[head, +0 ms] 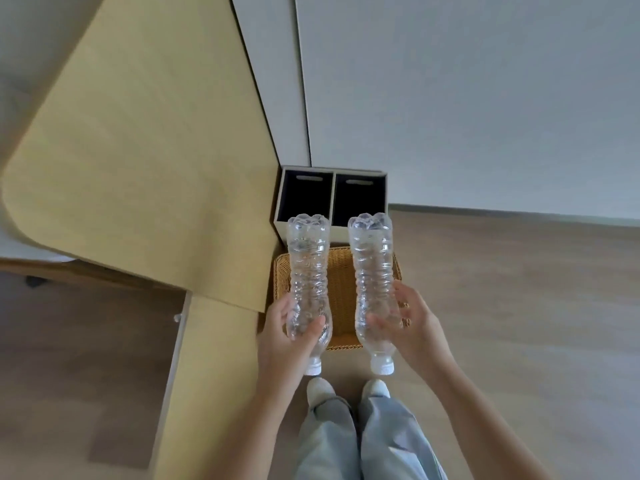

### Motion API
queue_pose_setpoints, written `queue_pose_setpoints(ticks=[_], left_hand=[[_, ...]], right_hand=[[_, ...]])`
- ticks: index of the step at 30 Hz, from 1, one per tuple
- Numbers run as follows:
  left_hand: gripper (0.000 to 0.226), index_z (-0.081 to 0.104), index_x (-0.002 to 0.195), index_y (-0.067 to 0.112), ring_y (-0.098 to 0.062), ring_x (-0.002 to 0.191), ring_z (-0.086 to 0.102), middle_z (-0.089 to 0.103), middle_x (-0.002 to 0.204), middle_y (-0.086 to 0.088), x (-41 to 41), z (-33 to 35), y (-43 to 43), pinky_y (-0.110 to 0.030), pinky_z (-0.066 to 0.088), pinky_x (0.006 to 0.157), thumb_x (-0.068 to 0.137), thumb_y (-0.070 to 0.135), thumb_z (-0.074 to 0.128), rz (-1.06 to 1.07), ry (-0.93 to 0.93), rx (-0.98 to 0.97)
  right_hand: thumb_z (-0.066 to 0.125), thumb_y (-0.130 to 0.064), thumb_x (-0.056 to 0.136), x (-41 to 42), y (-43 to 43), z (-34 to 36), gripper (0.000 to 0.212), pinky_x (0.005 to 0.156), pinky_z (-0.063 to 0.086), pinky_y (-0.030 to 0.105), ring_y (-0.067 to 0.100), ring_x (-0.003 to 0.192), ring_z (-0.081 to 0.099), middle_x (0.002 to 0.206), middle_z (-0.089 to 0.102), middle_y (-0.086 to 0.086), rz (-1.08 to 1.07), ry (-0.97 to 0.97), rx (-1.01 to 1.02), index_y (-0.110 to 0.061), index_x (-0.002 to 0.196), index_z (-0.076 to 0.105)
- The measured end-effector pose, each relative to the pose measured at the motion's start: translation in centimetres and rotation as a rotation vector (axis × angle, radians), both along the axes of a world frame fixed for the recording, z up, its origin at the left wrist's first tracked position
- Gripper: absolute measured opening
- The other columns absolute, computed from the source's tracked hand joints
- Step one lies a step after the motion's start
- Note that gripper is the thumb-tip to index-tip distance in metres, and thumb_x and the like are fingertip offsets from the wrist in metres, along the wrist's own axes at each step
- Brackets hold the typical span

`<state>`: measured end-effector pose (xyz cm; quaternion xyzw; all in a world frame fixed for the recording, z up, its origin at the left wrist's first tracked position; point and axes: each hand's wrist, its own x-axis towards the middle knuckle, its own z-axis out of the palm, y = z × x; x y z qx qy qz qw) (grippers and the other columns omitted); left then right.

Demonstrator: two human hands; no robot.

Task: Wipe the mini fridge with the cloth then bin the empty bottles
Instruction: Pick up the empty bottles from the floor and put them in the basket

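Observation:
Two clear, empty plastic bottles with white caps are held out in front of me, caps towards me and bases away. My left hand grips the left bottle near its neck. The right bottle is held the same way by my right hand. Both bottles hang over a wicker basket on the floor. Just beyond the basket stands a two-compartment bin with dark open insides. No fridge or cloth is in view.
A pale yellow tabletop fills the left side, its edge close to the bin and basket. White cabinet doors stand behind the bin. Wooden floor spreads to the right. My feet are just short of the basket.

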<state>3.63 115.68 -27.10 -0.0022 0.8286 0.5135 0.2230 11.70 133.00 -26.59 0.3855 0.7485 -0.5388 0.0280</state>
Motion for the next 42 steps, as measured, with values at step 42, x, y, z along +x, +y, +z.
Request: queue_pose_setpoints(ticks=[42], left_hand=[[0.065, 0.041, 0.133, 0.021, -0.009, 0.118, 0.044, 0.049, 0.133, 0.007, -8.0, -58.8, 1.4, -0.022, 0.033, 0.094, 0.077, 0.032, 0.071, 0.014, -0.150, -0.294]], right_hand=[[0.068, -0.034, 0.080, -11.3, 0.6, -60.6, 0.075, 0.069, 0.042, 0.014, 0.008, 0.099, 0.048, 0.136, 0.043, -0.004, 0.103, -0.271, -0.194, -0.022, 0.141, 0.025]])
